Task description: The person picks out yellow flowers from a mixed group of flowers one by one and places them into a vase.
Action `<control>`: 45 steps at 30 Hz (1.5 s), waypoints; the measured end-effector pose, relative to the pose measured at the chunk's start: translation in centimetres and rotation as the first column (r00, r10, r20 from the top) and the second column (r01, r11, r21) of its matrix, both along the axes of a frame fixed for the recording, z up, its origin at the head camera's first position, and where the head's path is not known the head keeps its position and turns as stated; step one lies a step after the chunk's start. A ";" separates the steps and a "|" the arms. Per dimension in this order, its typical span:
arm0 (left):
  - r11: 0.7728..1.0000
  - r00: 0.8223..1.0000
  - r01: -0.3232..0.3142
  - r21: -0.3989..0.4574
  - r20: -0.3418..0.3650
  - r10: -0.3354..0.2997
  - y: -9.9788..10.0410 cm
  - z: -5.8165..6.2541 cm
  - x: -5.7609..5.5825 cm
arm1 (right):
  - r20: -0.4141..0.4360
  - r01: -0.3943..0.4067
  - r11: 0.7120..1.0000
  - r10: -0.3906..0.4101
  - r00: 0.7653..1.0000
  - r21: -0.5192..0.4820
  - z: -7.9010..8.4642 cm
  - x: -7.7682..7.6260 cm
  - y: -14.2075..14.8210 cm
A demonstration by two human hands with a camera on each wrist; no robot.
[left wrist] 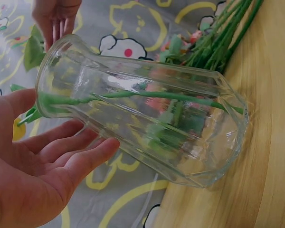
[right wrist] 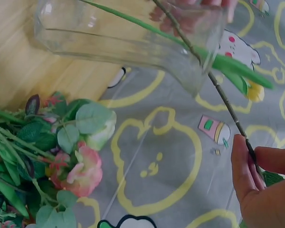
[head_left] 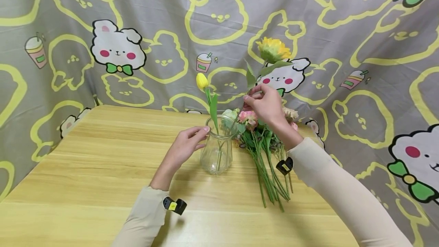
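Forearms (head_left: 329,174) extended | left hand (head_left: 185,144) touching vase (head_left: 209,160) | right hand (head_left: 267,105) raised, pinching stem (right wrist: 223,97)

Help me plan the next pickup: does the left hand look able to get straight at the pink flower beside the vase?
Probably not: the glass vase stands between the left hand and the pink flower.

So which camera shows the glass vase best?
The left wrist view: the vase is big there, visible end to end. The head view shows it upright but smaller; the right wrist view cuts part of it off at the top edge.
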State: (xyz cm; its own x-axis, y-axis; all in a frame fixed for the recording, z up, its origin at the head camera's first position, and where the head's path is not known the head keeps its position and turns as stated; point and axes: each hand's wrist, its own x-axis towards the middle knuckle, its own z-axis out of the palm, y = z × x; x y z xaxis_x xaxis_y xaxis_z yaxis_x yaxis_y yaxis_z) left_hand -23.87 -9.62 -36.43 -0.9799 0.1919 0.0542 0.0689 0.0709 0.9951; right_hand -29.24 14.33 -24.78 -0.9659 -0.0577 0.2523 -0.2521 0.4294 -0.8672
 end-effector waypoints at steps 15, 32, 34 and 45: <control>1.000 1.000 -0.001 0.000 0.000 0.001 0.0 0.0 0.0 | -0.036 -0.073 0.958 0.086 0.996 0.277 -1.3 1.3 -2.5; 1.000 1.000 -0.001 0.012 0.000 0.001 0.0 0.0 -0.2 | -0.117 -0.054 0.896 0.117 0.986 0.442 -2.9 1.2 -4.3; 1.000 1.000 -0.001 0.010 -0.001 0.001 0.0 0.0 -0.2 | -0.126 -0.043 0.885 0.113 0.986 0.463 -3.0 1.3 -4.4; 1.000 1.000 -0.001 0.011 0.003 0.000 0.0 -0.1 -0.2 | -0.168 -0.037 0.850 0.146 0.975 0.526 -3.7 1.3 -5.0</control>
